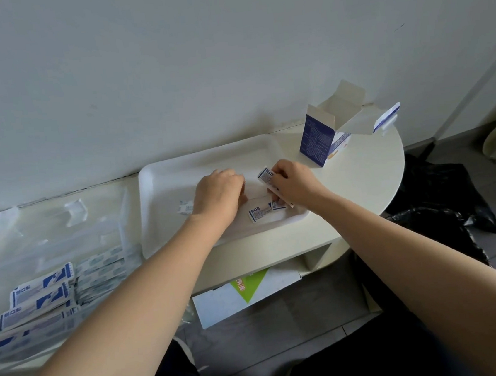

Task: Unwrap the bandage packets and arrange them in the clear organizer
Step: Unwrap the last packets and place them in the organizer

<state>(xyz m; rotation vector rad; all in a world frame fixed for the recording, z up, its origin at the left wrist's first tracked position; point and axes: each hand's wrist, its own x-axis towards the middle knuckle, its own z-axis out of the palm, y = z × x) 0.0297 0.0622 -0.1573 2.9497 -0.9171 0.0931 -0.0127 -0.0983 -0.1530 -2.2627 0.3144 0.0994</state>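
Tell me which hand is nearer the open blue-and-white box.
Right. The right hand, gripping a bandage packet, sits just front-left of the box; the left hand is farther left, over the white tray.

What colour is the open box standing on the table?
The box is dark blue and white; head view.

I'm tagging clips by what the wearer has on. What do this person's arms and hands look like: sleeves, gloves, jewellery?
The left forearm and right forearm are bare as far as the frame shows, no sleeves. The left hand and right hand wear no gloves; no watch, bracelet or ring shows on the visible sides.
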